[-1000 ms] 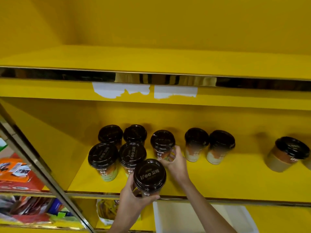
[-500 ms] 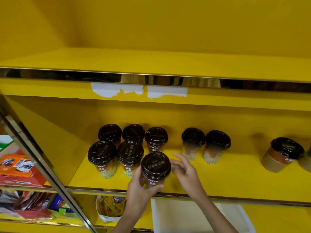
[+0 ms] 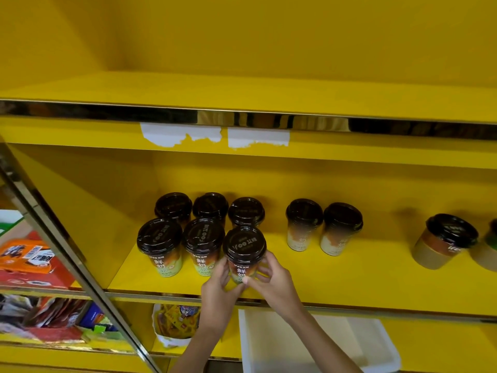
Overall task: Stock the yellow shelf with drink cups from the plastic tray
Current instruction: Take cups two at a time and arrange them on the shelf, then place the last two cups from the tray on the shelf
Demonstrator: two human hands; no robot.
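Note:
A drink cup (image 3: 243, 253) with a dark brown lid stands near the front of the yellow shelf (image 3: 336, 281), third in the front row. My left hand (image 3: 220, 285) grips its left side and my right hand (image 3: 274, 282) grips its right side, thumbs meeting low on the label. Two like cups (image 3: 160, 247) (image 3: 203, 246) stand to its left, three more (image 3: 211, 207) behind. A pair of paler cups (image 3: 324, 228) stands to the right. The white plastic tray (image 3: 322, 343) lies on the shelf below, nothing visible inside.
Two brown-sleeved cups (image 3: 445, 242) stand at the shelf's far right. A metal post (image 3: 67, 254) slants down the left; snack packets (image 3: 27, 257) fill the unit beyond it. A white bag of yellow sachets (image 3: 176, 327) sits beside the tray. The upper shelf (image 3: 242, 90) holds nothing.
My left hand moved the cup back onto the shelf beside the front row. My right hand left the rear cup and came onto this cup's right side.

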